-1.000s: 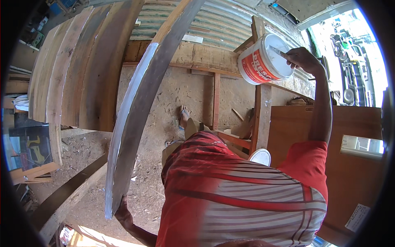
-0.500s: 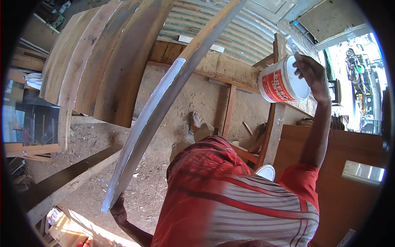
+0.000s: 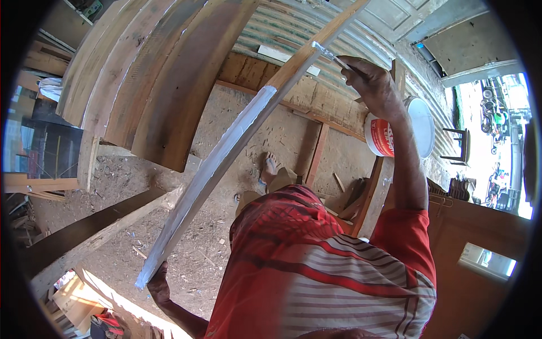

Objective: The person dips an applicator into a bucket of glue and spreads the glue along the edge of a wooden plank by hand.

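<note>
A long wooden plank point(image 3: 206, 164) runs diagonally up to the right, its narrow edge turned up. White paste coats that edge from the near end to about the middle; bare wood shows farther up. My left hand point(image 3: 158, 282) grips the plank's near end from beneath, its fingers partly hidden. In my right hand point(image 3: 372, 87) is a thin white-smeared stick point(image 3: 332, 55), perhaps a brush, pinched between closed fingers. Its tip touches the bare upper stretch of the plank's edge. Behind my right forearm stands a white bucket point(image 3: 419, 127) with a red label.
Several wide boards point(image 3: 164, 85) stand side by side at the upper left, white along their edges. A thick beam point(image 3: 101, 231) lies at the lower left. Wood chips litter the dirt floor point(image 3: 192, 248). A brown door panel point(image 3: 480, 243) is at the right, corrugated sheeting point(image 3: 293, 28) behind.
My right hand has moved left from above the bucket to the plank, bringing the stick's tip onto its edge. My left hand keeps its hold on the near end.
</note>
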`<state>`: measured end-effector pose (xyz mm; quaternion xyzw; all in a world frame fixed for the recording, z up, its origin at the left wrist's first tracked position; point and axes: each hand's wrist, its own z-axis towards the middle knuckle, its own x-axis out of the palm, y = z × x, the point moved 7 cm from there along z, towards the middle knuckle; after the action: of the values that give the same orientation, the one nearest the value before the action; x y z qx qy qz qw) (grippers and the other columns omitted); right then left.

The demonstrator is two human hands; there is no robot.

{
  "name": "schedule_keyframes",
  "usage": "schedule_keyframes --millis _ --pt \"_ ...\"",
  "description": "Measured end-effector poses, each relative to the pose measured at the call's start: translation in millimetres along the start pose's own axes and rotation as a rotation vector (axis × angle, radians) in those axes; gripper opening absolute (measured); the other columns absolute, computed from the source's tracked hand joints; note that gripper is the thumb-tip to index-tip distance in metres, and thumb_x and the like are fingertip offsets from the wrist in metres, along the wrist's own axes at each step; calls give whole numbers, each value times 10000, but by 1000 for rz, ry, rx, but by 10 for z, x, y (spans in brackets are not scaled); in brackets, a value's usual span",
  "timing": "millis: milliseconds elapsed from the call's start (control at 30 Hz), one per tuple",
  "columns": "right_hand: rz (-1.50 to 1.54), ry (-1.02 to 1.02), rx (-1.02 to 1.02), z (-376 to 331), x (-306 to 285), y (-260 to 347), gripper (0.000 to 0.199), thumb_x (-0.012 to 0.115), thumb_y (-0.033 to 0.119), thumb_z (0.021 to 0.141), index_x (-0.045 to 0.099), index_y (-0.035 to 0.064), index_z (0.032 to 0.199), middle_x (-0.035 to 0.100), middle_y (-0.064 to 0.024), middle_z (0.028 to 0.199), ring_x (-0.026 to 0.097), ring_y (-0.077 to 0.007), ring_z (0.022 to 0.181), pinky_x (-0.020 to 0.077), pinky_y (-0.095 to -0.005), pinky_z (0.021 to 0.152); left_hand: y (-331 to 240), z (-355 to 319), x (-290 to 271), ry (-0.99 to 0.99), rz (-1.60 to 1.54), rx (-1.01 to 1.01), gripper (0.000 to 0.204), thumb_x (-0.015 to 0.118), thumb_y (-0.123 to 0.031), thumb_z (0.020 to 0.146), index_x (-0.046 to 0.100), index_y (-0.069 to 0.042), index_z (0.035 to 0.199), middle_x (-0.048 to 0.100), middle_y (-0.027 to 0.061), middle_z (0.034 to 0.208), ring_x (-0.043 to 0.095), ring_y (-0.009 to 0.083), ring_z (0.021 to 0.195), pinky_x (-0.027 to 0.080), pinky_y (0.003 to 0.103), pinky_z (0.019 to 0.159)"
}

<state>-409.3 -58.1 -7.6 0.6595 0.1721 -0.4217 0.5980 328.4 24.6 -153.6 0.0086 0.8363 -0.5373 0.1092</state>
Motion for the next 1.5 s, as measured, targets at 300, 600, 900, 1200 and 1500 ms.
schedule_keyframes --millis 300,600,900,1200,1500 --pt "-193 27 -246 -93 21 428 344 638 23 967 729 82 1293 724 -137 1082 721 -297 904 565 -413 822 85 25 -75 -14 149 2 477 796 -38 934 588 -14 1363 639 71 1235 585 201 1116 495 342 992" --pt "-273 -23 -292 98 80 300 328 623 55 977 720 87 1288 709 -168 1088 718 -336 912 556 -430 814 136 49 -103 73 165 58 404 780 -65 951 594 -16 1306 625 62 1182 578 181 1092 510 335 962" --pt "-249 165 -266 -330 421 834 363 657 -5 955 712 69 1307 718 -141 1123 727 -287 972 578 -400 849 105 67 -18 36 92 -34 332 735 -18 954 599 -34 1256 602 39 1142 584 159 1051 538 314 922" --pt "-406 -16 -201 -184 165 554 379 662 -15 943 712 65 1311 715 -143 1102 727 -271 983 574 -387 879 249 66 -132 67 -1 -10 350 766 -138 982 591 -42 1270 591 42 1146 583 150 1022 516 280 896" --pt "-241 -145 -82 -585 -474 552 263 655 50 988 710 36 1245 750 -145 1043 741 -214 832 577 -391 763 14 128 -11 73 192 74 343 798 -130 946 631 -15 1222 633 56 1069 583 183 983 495 331 924"
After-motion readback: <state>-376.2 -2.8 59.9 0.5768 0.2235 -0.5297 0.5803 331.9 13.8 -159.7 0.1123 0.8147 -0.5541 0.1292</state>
